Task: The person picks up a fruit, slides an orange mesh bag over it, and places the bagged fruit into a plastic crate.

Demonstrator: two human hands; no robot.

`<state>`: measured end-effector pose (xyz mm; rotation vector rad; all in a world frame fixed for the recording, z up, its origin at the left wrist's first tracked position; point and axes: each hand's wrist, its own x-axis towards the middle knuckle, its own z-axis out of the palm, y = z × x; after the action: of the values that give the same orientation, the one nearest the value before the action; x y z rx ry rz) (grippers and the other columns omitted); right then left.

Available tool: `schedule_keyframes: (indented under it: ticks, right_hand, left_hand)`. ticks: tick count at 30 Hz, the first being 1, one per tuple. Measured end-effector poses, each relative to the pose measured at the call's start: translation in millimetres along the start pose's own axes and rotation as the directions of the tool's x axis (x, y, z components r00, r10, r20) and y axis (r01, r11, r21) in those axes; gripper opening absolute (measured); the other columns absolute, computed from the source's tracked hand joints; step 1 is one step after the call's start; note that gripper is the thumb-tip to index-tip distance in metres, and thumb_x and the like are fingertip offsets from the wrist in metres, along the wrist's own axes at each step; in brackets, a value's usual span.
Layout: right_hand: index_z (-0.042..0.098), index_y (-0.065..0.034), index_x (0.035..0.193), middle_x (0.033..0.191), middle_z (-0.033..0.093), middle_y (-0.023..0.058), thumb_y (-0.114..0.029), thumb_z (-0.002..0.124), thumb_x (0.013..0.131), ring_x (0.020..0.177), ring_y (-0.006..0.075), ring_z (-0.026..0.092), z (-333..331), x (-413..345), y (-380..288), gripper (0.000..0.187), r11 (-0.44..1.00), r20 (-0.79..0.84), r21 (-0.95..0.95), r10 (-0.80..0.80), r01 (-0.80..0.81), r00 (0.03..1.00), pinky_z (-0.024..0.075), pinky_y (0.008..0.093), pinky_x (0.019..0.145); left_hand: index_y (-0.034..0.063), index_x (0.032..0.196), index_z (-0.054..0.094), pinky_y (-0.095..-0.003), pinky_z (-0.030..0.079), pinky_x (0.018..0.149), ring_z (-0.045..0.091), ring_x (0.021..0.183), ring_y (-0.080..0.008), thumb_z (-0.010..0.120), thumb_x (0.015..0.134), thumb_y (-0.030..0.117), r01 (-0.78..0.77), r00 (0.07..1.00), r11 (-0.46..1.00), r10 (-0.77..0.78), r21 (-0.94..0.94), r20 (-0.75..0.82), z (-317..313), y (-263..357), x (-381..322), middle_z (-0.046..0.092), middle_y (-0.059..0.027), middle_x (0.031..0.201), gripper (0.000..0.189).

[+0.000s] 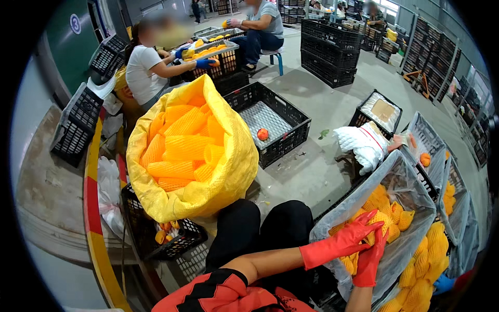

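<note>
Both my hands wear red rubber gloves and meet over a crate lined with translucent plastic (405, 249) at my right. Inside it lie several fruits in yellow foam nets (380, 199). My left hand (347, 234) reaches across from the left, its extended fingers against a netted fruit (379, 223). Close beneath it, my right hand (369, 255) points its fingers upward, and the fingertips of the two hands nearly touch. The gloves hide whatever lies between the palms, so the grip cannot be made out.
A yellow woven sack (237, 156) of foam nets (187, 144) stands before my left knee. Beyond it sits a black crate (286, 134) with one fruit (262, 134). More netted fruit (423, 265) lies at my right, near another person's blue glove (443, 284). Co-workers (146, 66) sit ahead.
</note>
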<state>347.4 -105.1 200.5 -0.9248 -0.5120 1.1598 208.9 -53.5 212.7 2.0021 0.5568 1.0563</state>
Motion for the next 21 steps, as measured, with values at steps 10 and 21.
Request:
schedule_keyframes:
  ticks: [10,21]
  right_hand:
    - [0.038,-0.0050,0.147,0.145,0.046,0.0108,-0.042,0.041,0.105,0.130,0.0259,0.048,21.0,-14.1,-6.6,0.056,0.975,0.172,0.196,0.071,-0.105,0.983,0.0376,0.0400,0.109]
    - [0.031,-0.0106,0.153,0.147,0.044,0.0084,-0.029,0.045,0.106,0.132,0.0234,0.045,5.1,7.6,14.8,0.052,0.977,0.201,0.137,-0.191,0.165,0.961,0.0400,0.0364,0.107]
  left_hand:
    - [0.0221,0.144,0.051,-0.0487,0.028,0.115,0.032,0.141,-0.0405,0.073,0.085,0.020,0.063,0.998,0.997,-0.064,-0.043,-0.013,-19.7,-5.3,-1.6,0.028,-0.0209,0.157,0.063]
    - [0.0081,0.141,0.051,-0.0400,0.036,0.114,0.034,0.142,-0.0254,0.070,0.088,0.001,0.009,0.979,0.829,-0.122,-0.560,-0.165,-20.6,-24.6,-5.1,0.031,-0.0106,0.156,0.056]
